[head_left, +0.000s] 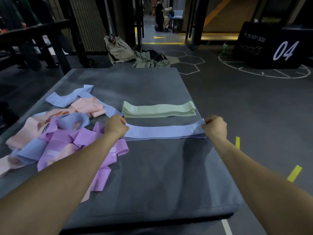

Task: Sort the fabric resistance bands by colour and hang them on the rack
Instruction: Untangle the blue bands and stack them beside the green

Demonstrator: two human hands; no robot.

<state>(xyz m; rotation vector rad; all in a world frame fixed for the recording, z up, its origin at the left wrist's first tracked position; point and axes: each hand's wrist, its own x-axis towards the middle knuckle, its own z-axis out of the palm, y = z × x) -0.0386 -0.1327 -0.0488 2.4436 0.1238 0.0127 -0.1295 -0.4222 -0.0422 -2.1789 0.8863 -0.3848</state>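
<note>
A blue fabric band [165, 132] lies stretched flat across the grey mat [152, 175]. My left hand [115, 126] pinches its left end and my right hand [215, 127] pinches its right end. Just beyond it sits a neat stack of green bands [158, 110]. To the left lies a mixed heap of bands: purple [81, 141], pink [88, 106] and more blue [67, 98], tangled over one another. My left forearm covers part of the purple ones.
A black soft box marked 04 [274, 46] stands at the far right. Bags and clothing [135, 55] lie on the floor beyond the mat. A dark metal frame [42, 36] stands at the back left. A person [160, 16] crouches far off in the corridor.
</note>
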